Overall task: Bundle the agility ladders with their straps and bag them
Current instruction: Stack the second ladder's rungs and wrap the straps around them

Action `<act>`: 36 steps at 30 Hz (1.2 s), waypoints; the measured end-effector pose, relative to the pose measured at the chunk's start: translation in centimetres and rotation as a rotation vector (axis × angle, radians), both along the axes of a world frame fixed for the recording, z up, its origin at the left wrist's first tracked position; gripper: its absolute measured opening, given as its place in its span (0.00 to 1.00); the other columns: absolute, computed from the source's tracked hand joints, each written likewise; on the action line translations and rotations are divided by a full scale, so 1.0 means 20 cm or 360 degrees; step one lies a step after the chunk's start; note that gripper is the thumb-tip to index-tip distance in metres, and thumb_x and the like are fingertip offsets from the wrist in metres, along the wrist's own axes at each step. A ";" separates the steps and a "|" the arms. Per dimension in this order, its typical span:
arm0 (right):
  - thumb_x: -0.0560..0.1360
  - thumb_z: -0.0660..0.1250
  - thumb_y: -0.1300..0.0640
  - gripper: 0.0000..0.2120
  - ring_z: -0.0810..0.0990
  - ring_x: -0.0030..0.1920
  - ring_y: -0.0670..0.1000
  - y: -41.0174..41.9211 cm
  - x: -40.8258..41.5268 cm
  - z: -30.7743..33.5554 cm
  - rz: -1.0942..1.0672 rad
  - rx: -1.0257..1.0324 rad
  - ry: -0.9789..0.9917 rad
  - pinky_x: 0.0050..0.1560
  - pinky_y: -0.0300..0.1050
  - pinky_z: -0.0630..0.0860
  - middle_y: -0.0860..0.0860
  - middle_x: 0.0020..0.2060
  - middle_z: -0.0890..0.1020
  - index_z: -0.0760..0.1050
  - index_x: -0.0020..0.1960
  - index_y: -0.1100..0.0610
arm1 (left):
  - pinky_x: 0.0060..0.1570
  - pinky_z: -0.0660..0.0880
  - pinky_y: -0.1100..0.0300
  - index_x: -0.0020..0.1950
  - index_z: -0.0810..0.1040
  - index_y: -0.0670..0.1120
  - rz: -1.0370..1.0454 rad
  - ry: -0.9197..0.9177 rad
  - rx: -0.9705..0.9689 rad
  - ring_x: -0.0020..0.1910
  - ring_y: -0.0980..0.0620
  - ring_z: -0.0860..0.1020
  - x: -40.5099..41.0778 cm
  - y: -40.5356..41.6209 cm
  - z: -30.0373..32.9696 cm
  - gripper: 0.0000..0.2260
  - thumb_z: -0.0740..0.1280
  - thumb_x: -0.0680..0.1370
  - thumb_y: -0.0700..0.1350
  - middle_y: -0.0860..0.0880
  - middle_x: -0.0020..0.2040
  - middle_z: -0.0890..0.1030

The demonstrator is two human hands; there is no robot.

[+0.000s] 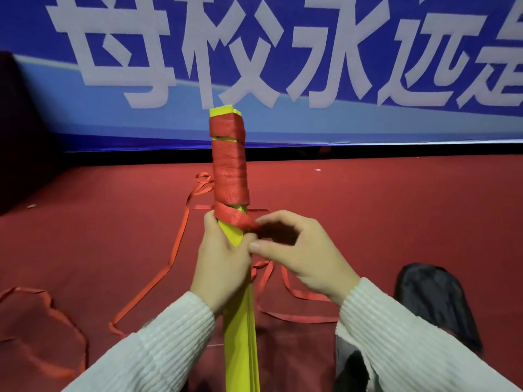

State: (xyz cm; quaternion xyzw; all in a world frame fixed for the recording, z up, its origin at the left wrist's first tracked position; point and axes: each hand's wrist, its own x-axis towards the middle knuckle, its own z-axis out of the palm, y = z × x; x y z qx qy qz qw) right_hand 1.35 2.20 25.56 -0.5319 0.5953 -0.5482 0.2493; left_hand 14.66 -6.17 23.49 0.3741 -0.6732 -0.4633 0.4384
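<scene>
A stack of yellow ladder rungs (pixel 239 329) stands upright in the middle of the view. Red strap (pixel 229 171) is wound tightly round its upper half, leaving the yellow tip bare. My left hand (pixel 220 267) grips the stack just below the wrapping. My right hand (pixel 300 250) pinches the red strap where it crosses the front of the stack at the lowest turn. The loose strap (pixel 175 250) trails off over the floor to the left and loops behind my right hand.
Red carpet (pixel 396 210) covers the floor. A black bag (pixel 438 301) lies at the right beside my right forearm. A blue banner (pixel 311 52) with large white characters hangs across the back. More red strap (pixel 51 312) lies at the lower left.
</scene>
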 end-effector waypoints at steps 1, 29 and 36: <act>0.70 0.80 0.55 0.13 0.85 0.50 0.48 -0.01 0.01 0.00 -0.0053 -0.0015 0.0085 0.57 0.46 0.80 0.48 0.48 0.87 0.84 0.54 0.51 | 0.49 0.80 0.53 0.56 0.70 0.52 -0.0024 -0.0028 -0.0022 0.44 0.58 0.82 0.00 0.00 -0.01 0.16 0.72 0.76 0.40 0.52 0.48 0.82; 0.80 0.70 0.57 0.10 0.73 0.35 0.42 0.08 0.00 0.17 -0.0224 -0.0093 0.0111 0.40 0.42 0.71 0.46 0.31 0.78 0.81 0.40 0.57 | 0.44 0.71 0.59 0.68 0.72 0.49 -0.0255 -0.0511 -0.0340 0.50 0.56 0.81 -0.10 0.00 -0.08 0.20 0.71 0.79 0.53 0.55 0.49 0.81; 0.77 0.73 0.62 0.05 0.69 0.23 0.40 0.12 -0.15 0.19 -0.0183 -0.0074 -0.0222 0.27 0.30 0.65 0.40 0.23 0.72 0.81 0.42 0.59 | 0.50 0.75 0.60 0.69 0.70 0.53 -0.0681 0.0181 0.0025 0.43 0.60 0.79 -0.05 0.02 0.06 0.21 0.74 0.79 0.45 0.61 0.42 0.81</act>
